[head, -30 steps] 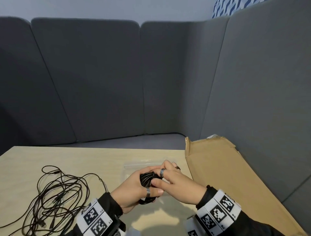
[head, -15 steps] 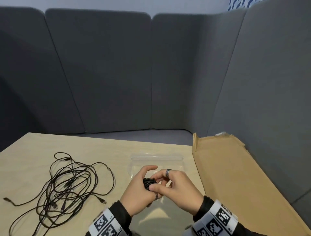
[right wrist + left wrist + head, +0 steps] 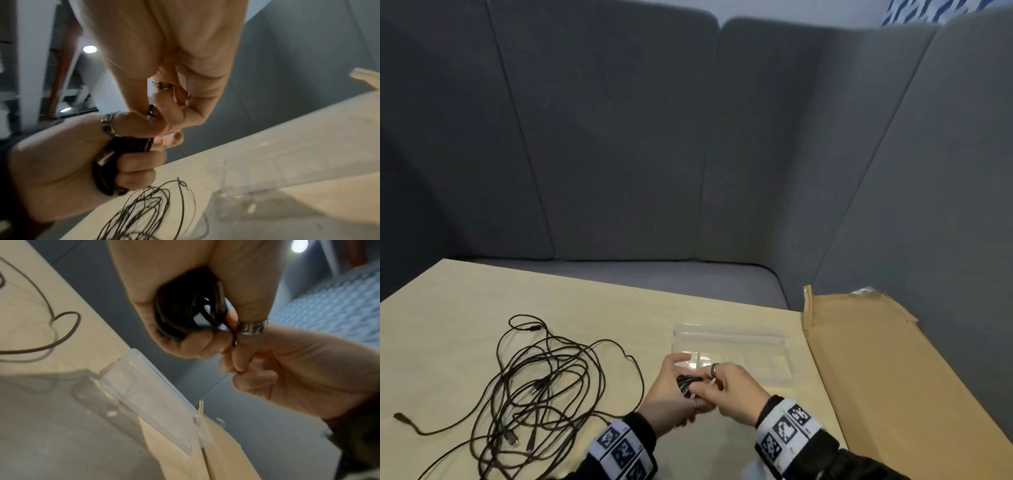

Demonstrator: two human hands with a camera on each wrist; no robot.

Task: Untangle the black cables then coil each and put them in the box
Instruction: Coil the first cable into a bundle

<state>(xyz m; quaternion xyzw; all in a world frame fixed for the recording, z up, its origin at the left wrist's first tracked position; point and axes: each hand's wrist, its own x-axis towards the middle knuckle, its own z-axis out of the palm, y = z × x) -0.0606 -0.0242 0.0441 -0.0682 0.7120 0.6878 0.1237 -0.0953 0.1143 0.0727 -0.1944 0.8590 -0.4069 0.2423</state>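
Since a second earlier, lowered toward clear plastic compartment box (image 3: 732,356) on pale wooden table (image 3: 448,325). Left hand (image 3: 667,394) gripped coiled black cable (image 3: 686,389); right hand (image 3: 736,390) pinched its end. Tangled black cables (image 3: 534,387) lay left, flattened brown cardboard (image 3: 887,370) right, grey padded panels (image 3: 619,137) behind. Coil mostly hidden by fingers.
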